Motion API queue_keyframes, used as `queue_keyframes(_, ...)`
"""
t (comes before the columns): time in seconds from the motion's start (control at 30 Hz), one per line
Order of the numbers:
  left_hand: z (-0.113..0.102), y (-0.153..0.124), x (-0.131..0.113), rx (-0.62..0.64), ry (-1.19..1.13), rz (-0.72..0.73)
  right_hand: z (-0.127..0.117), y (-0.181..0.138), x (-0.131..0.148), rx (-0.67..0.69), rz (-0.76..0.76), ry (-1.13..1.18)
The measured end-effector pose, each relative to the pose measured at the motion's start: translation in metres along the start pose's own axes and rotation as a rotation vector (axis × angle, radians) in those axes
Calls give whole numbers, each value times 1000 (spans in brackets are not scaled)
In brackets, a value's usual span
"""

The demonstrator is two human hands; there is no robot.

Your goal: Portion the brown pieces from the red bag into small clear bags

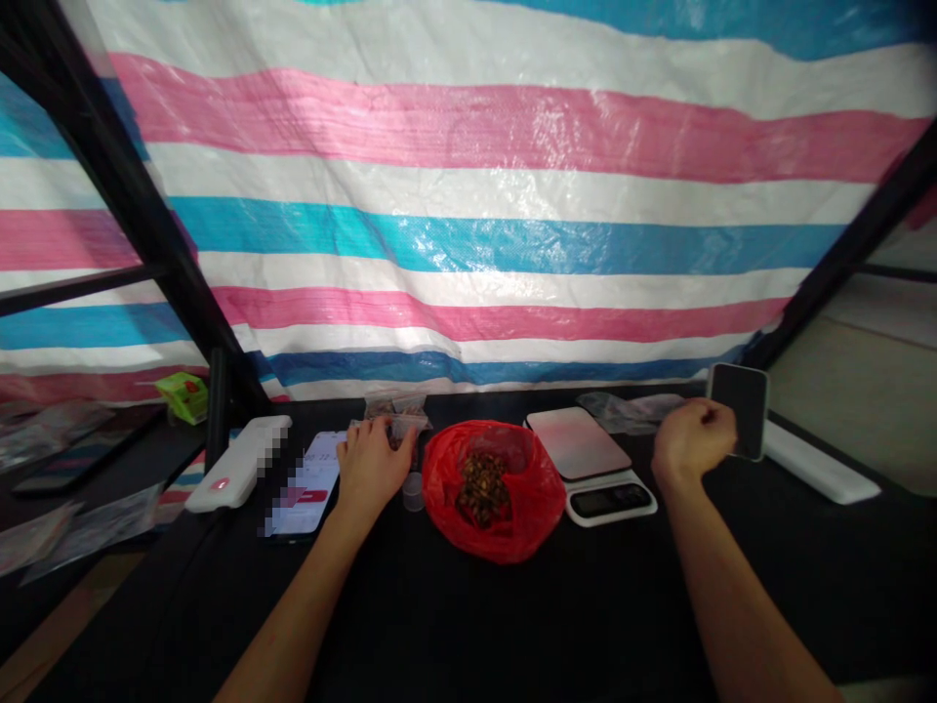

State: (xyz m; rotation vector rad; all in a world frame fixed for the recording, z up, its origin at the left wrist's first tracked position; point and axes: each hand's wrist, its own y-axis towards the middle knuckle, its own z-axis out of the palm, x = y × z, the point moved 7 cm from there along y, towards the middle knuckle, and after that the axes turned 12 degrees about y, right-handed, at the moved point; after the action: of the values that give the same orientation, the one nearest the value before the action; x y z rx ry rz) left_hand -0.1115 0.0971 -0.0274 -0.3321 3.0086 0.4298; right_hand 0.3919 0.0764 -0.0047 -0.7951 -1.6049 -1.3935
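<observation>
My left hand [375, 464] rests over small clear plastic bags [399, 410] at the back of the black table, fingers spread and bent downward. Just beside it stands a small clear cup [413, 491]. A red plastic bag [523, 522] forms an open bowl between my hands, with a heap of small brown pieces [483, 488] inside. My right hand [695, 439] is closed at the lower left edge of an upright dark panel with a pale rim [741, 410]. What its fingers hold is hidden. Left of that hand lies a white digital scale [596, 459] with a metal plate.
A lit phone [307, 488] and a white handheld device [241, 464] lie left of my left arm. Crumpled clear plastic [626, 412] lies behind the scale, and a long white object [820, 464] is at the right. Black frame posts [157, 234] and a striped sheet surround the table.
</observation>
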Motion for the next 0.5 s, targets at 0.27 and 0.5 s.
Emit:
queue_keyframes(0.27, 7, 4, 2, 43, -80, 2, -8, 13, -12, -27, 11, -296)
queue_keyframes(0.5, 2, 6, 3, 19, -131, -12, 9, 6, -14, 207, -147, -437)
